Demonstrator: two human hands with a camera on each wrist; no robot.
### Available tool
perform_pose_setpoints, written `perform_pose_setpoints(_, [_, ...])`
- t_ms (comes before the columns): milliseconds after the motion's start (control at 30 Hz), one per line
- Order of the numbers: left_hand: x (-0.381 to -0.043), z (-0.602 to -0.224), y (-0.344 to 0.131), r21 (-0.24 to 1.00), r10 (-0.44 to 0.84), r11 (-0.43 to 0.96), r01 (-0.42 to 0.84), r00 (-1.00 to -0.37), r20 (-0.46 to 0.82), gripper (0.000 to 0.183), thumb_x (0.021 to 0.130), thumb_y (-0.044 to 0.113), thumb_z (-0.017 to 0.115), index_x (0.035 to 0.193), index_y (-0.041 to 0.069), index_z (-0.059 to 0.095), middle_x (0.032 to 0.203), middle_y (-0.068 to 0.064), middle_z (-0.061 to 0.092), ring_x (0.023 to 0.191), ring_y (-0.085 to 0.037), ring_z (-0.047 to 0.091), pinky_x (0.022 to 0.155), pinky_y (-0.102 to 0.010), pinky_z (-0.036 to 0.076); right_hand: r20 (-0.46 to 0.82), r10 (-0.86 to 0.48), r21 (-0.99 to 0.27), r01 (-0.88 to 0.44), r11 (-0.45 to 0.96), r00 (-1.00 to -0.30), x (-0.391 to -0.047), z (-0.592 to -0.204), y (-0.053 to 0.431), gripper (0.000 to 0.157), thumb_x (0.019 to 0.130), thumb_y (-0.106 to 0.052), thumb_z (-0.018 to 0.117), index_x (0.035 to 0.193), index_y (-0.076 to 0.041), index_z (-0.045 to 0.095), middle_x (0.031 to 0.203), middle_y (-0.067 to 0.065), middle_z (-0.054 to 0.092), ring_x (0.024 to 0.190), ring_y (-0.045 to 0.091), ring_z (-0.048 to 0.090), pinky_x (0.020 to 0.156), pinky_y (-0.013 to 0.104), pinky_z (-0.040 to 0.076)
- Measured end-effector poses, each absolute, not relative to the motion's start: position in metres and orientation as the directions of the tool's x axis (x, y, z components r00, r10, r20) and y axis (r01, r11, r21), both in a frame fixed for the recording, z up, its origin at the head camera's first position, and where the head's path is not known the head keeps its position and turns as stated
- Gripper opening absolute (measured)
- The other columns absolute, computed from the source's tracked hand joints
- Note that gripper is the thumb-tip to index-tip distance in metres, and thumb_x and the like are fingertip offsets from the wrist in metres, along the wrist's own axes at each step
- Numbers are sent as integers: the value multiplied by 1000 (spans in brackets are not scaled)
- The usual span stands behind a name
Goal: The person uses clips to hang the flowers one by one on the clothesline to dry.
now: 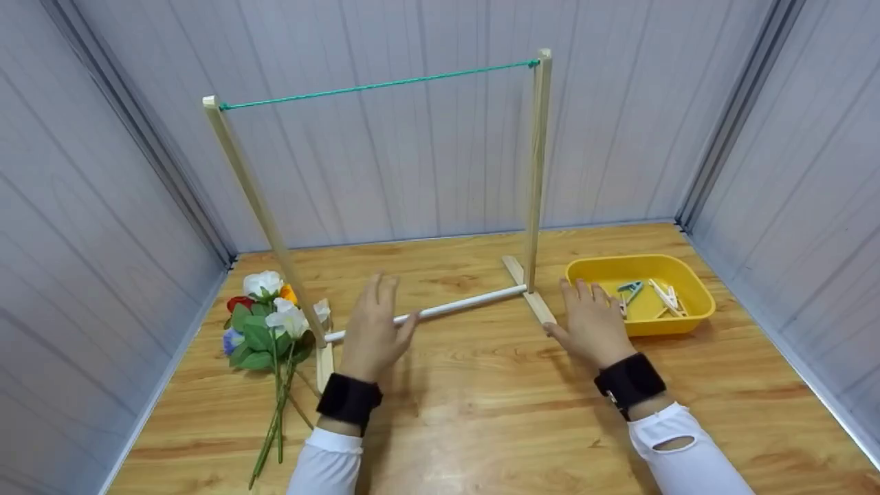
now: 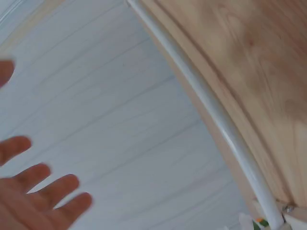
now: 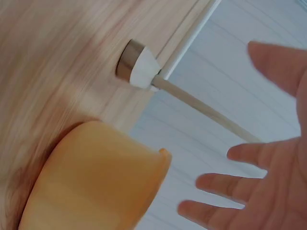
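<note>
My left hand is held with spread fingers in front of the white rod that joins the feet of a wooden frame. Nothing is in its grasp, and the left wrist view shows its fingers apart from the rod. My right hand, also holding nothing, is beside the near left corner of a yellow basin. In the right wrist view its thumb and fingers stand apart. Several clothespins lie in the basin. A green cord runs between the tops of the two posts.
Artificial flowers in white, red, orange and blue lie at the left, their green stems pointing toward me. The frame's left post leans over them in view. Grey panel walls enclose the wooden table at the back and sides.
</note>
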State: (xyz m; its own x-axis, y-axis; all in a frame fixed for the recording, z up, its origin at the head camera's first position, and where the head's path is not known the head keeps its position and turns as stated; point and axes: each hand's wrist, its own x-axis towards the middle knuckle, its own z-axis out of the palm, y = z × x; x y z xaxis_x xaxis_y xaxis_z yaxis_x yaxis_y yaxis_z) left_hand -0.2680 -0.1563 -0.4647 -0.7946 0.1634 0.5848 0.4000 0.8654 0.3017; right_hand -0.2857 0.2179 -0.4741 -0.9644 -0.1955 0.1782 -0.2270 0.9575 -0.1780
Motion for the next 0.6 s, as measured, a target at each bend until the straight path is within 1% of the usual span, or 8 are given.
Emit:
perform_pose_setpoints(67, [-269,-462,-165,299,117,839,455,-686,718,58,98,24,81,143,-5,59,147,-32,57,125,-47,66,105,-57,58,197,-200,-179,-236,955,-960,-289,-475,223,84,103,-39,74,163,7,37,159,38,47,144,59,48,115,76,40])
perform_pose_setpoints(167, [-269,-456,-179,297,17,817,494,-535,845,43,94,12,79,129,-7,64,131,-30,62,110,-44,67,94,-55,60,220,-196,-181,-237,954,-956,-293,-476,229,78,104,-30,74,160,12,40,151,39,55,134,58,57,107,72,49])
perform_pose_setpoints(267, [-270,-449,-191,338,-124,806,486,-420,899,31,93,8,73,117,-7,61,118,-30,59,106,-44,60,95,-54,55,240,-185,-166,-228,959,-953,-299,-477,236,70,104,-23,72,155,15,44,138,40,63,118,57,66,92,69,58])
perform_pose_setpoints(400, [-275,-438,-206,465,-356,762,450,-309,882,34,94,10,69,114,-9,48,114,-32,49,110,-45,46,100,-46,41,237,-178,-184,-224,957,-955,-309,-476,243,56,103,-14,70,145,16,50,116,37,70,96,53,72,74,64,61])
perform_pose_setpoints(467, [-280,-433,-213,553,-461,704,445,-306,833,40,94,8,70,119,-10,44,124,-33,45,115,-44,43,104,-45,36,217,-175,-213,-222,952,-960,-313,-476,245,48,104,-12,66,140,16,53,110,36,71,93,51,73,73,62,61])
perform_pose_setpoints(500, [-283,-431,-216,600,-502,667,443,-327,800,43,94,7,71,123,-10,43,131,-34,43,119,-43,42,107,-45,36,207,-173,-228,-220,948,-963,-315,-476,247,42,105,-10,65,136,16,56,107,35,72,91,51,73,73,62,61])
perform_pose_setpoints(533, [-285,-429,-220,646,-537,627,436,-359,764,47,95,5,72,127,-10,42,137,-34,41,122,-42,41,108,-45,36,196,-168,-245,-215,945,-966,-316,-476,247,36,105,-10,63,130,15,58,104,35,72,90,50,74,72,62,61])
perform_pose_setpoints(600, [-290,-427,-225,743,-580,533,406,-464,670,55,97,6,71,138,-8,39,148,-32,36,125,-39,43,106,-43,40,170,-159,-277,-202,939,-973,-318,-476,249,26,106,-9,60,120,13,62,101,33,72,90,49,74,73,62,60])
